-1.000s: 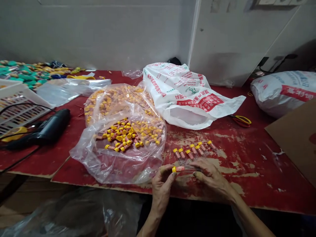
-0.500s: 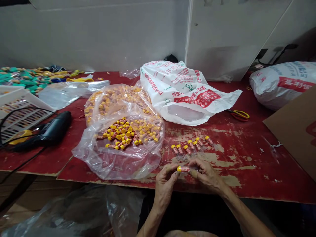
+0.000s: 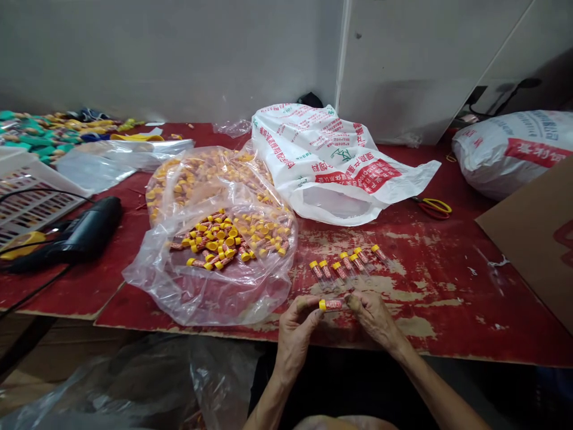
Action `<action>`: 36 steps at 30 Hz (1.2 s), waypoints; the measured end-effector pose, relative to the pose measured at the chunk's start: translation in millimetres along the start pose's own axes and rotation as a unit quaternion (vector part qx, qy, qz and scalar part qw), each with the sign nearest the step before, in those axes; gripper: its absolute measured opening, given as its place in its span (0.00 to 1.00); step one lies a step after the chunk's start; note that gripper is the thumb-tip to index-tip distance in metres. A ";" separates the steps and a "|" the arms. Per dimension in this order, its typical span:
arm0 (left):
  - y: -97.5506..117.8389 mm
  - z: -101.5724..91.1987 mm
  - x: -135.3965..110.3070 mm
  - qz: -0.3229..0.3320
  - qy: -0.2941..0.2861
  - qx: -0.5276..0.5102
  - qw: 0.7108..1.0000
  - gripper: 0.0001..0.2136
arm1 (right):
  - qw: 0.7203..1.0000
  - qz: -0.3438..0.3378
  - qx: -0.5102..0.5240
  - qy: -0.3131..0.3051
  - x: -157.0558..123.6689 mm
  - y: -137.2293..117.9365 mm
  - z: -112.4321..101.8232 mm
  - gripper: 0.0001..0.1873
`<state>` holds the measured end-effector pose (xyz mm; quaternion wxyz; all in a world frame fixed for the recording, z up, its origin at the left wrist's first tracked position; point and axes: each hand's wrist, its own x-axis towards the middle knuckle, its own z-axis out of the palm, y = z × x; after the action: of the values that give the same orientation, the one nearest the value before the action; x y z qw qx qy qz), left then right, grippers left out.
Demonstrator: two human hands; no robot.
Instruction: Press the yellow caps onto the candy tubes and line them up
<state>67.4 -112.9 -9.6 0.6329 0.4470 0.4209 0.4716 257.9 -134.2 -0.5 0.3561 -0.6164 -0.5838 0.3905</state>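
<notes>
A small vial [image 3: 332, 304] with a yellow cap and a red-and-white patterned body lies level between my hands, just above the front edge of the table. The thumb and fingers of my left hand [image 3: 293, 337] pinch it at the cap end. My right hand [image 3: 376, 319] grips its other end, which the fingertips partly cover. Beyond my hands, several similar yellow-capped vials [image 3: 344, 264] with clear ends lie in a loose row. To the left, an open clear plastic bag [image 3: 179, 292] holds a heap of yellow-capped vials [image 3: 219, 239].
A printed white sack [image 3: 326, 143] lies behind the row, with yellow-and-red-handled scissors [image 3: 436, 208] beside it. A black heat gun [image 3: 92, 230] and white basket [image 3: 33, 197] are at left. A cardboard flap [image 3: 537, 227] and another sack [image 3: 514, 152] stand at right.
My right hand has shifted slightly right along the vial, its fingers drawing closer around the end. The left hand keeps its pinch by the cap. The view has shifted a little.
</notes>
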 end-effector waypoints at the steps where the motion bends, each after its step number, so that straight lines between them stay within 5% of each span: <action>1: -0.2 -0.8 0.1 -0.001 0.002 -0.002 1.000 0.08 | 1.000 0.000 0.002 -0.001 -0.1 -1.6 -0.2 0.25; 6: -1.5 -3.1 0.1 -0.007 0.006 -0.007 1.000 0.09 | 0.999 -0.006 0.036 -0.028 -1.0 -6.7 -2.7 0.19; 10: -2.0 -3.6 -1.1 0.008 0.009 0.012 1.000 0.08 | 1.000 0.010 0.006 0.008 -1.2 -0.1 1.0 0.29; 17: -5.3 -5.2 -0.5 -0.005 0.012 0.005 1.000 0.08 | 0.997 0.016 0.067 -0.027 -5.7 0.6 1.4 0.19; 20: -6.1 -5.8 -0.4 0.001 0.013 0.016 1.000 0.08 | 0.998 0.037 0.042 -0.022 -6.3 4.6 3.3 0.27; 26: -5.2 -5.9 -1.6 -0.002 0.004 0.010 1.000 0.08 | 0.997 -0.006 0.074 -0.037 -6.5 2.1 3.7 0.21; 31: -2.8 -3.0 -2.9 0.005 0.000 0.021 1.000 0.08 | 0.998 0.057 0.034 -0.003 -7.8 5.4 7.6 0.30; 36: -1.4 -2.8 -3.2 -0.022 0.011 0.020 1.000 0.10 | 0.998 -0.002 0.057 -0.035 -10.8 -4.6 6.2 0.19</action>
<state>64.4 -115.8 -11.3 0.6291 0.4453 0.4468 0.4542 250.2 -144.8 1.6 0.3703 -0.5801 -0.5738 0.4439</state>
